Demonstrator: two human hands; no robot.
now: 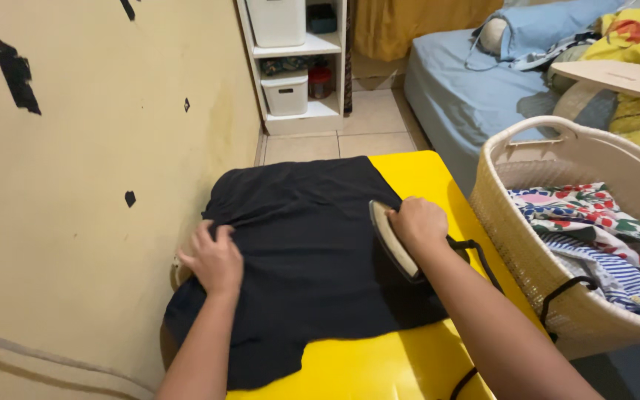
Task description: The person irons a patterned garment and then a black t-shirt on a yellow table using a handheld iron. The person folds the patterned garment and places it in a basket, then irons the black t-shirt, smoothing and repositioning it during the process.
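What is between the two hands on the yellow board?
In the head view, only black cloth lies between the left hand and the right hand, which grips the iron.

Our right hand (418, 222) grips the iron (392, 241) on the black garment (305, 259); our left hand (215, 259) presses the garment flat on the yellow board (424, 178).

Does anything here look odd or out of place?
The wall on the left has dark patches where paint seems torn off. The black garment hangs over the yellow board's edge by the left hand. The right hand grips the iron.
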